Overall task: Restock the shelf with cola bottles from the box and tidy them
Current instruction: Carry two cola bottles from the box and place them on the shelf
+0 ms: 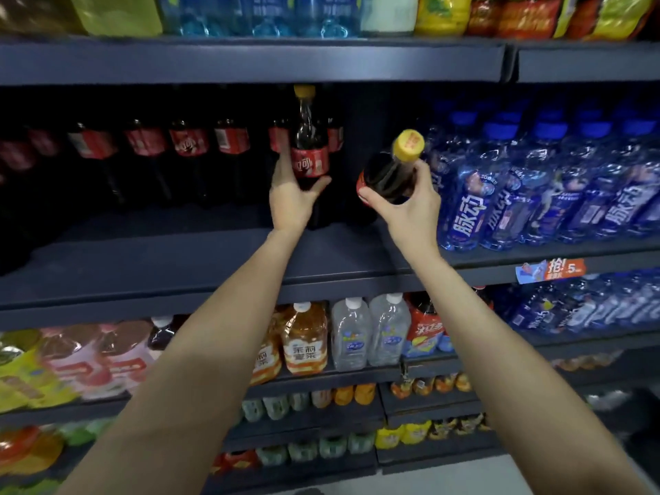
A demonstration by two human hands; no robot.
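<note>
Head view takes in the dark cola shelf (250,251), the largest thing at hand and the landmark for all the rest: it runs across the middle of the rack, with its front part bare and a row of cola bottles (185,144) standing far back along its left and centre. Just right of that row, on the same shelf, a block of blue drink bottles (535,194) leans forward in tight ranks. Between the two blocks is a gap, and both arms reach into it. The left hand (291,198) wraps its grip around the lower body of an upright cola bottle (310,155), red label facing out, its base at or just above the shelf near the row's right end. The right hand (410,205) holds a second cola bottle (391,173) tilted top-first toward the camera, fingers curled around its shoulder, above the shelf beside the blue bottles. The box is out of sight. The step in hand looks like placing: two bottles being set into the gap. The next move likely calls for righting the tilted bottle, standing both down and aligning labels with the row.
</note>
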